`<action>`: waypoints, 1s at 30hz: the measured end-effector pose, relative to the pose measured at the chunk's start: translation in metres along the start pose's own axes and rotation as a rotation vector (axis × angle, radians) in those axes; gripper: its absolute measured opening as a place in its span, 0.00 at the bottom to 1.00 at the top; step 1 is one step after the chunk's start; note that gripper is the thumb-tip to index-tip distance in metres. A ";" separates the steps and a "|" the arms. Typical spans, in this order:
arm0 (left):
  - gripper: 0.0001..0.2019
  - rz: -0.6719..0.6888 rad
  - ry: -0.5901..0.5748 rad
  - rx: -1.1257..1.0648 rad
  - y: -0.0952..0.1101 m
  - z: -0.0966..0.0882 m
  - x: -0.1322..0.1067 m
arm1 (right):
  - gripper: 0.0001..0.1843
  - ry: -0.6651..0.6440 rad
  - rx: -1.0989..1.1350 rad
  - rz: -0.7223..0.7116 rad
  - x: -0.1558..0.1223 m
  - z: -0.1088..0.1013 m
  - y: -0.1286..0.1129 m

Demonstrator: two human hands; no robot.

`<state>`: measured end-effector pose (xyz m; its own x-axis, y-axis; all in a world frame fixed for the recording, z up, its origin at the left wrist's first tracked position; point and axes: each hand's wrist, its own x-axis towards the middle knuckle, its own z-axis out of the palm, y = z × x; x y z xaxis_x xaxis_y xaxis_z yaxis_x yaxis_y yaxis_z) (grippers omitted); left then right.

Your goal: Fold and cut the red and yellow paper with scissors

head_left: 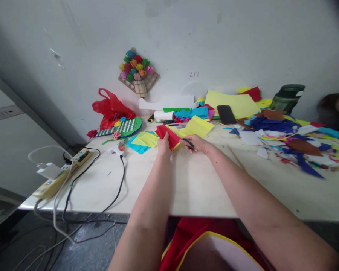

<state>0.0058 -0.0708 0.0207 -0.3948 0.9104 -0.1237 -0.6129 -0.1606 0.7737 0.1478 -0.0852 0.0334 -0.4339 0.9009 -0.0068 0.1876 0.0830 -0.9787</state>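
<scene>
Over the middle of the table, my left hand (164, 144) is closed on a piece of red paper (173, 139), its thumb on top. My right hand (197, 143) grips a pair of scissors (190, 144) by the dark handles. The blades point left toward the red paper; whether they are cutting it I cannot tell. Yellow paper (199, 127) lies just behind and partly under the red piece. To the left of my left hand, a yellow sheet (147, 139) rests on blue paper (137, 146).
A hot glue gun (117, 148) and a power strip (62, 175) with trailing cables are on the left. A red plastic bag (109, 109) stands behind. A phone (226, 114), a green bottle (288, 98) and a heap of paper scraps (305, 145) are on the right.
</scene>
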 end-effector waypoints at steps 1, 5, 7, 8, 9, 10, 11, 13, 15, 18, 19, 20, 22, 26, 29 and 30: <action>0.04 0.002 0.000 -0.004 0.001 0.000 -0.001 | 0.15 0.004 0.005 0.002 -0.001 0.001 -0.001; 0.03 0.006 0.003 -0.012 0.002 0.002 -0.004 | 0.15 0.016 0.014 0.003 -0.002 0.002 -0.003; 0.03 0.004 0.018 -0.006 0.002 0.002 -0.003 | 0.14 0.014 0.010 0.002 -0.002 0.002 -0.003; 0.04 0.002 0.031 -0.002 0.002 0.002 -0.003 | 0.14 0.013 0.009 0.002 -0.002 0.002 -0.003; 0.04 0.002 0.041 0.001 0.002 0.002 -0.002 | 0.14 0.013 0.007 0.002 -0.002 0.003 -0.003; 0.04 0.002 0.045 0.004 0.001 0.001 -0.001 | 0.13 0.016 0.007 0.002 -0.002 0.003 -0.003; 0.04 0.003 0.045 0.005 0.001 0.001 0.000 | 0.13 0.020 0.008 0.006 -0.002 0.004 -0.004; 0.04 0.008 0.039 0.002 0.000 0.000 0.002 | 0.13 0.030 0.014 0.019 -0.003 0.005 -0.007; 0.04 0.010 0.034 0.001 -0.001 -0.001 0.003 | 0.12 0.035 0.022 0.032 -0.005 0.006 -0.010; 0.04 0.011 0.031 0.007 0.000 -0.002 0.003 | 0.13 0.034 0.025 0.033 -0.007 0.007 -0.012; 0.04 0.011 0.030 0.008 0.001 -0.001 0.002 | 0.13 0.033 0.025 0.032 -0.008 0.007 -0.012; 0.04 0.011 0.031 0.007 0.001 -0.001 0.002 | 0.13 0.033 0.026 0.033 -0.008 0.007 -0.012; 0.04 0.014 0.033 0.004 0.002 -0.001 0.001 | 0.13 0.032 0.032 0.036 -0.006 0.007 -0.011; 0.04 0.009 0.047 0.006 0.003 -0.001 -0.001 | 0.11 0.030 0.049 0.038 -0.002 0.006 -0.006; 0.03 0.006 0.044 0.010 0.003 -0.001 0.000 | 0.12 0.009 0.036 0.028 0.001 0.004 -0.001; 0.03 0.004 0.036 0.009 0.003 -0.001 0.000 | 0.13 0.000 0.022 0.019 0.001 0.003 0.001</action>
<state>0.0034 -0.0718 0.0225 -0.4223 0.8952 -0.1427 -0.6047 -0.1610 0.7800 0.1447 -0.0853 0.0320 -0.4303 0.9023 -0.0252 0.1760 0.0565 -0.9828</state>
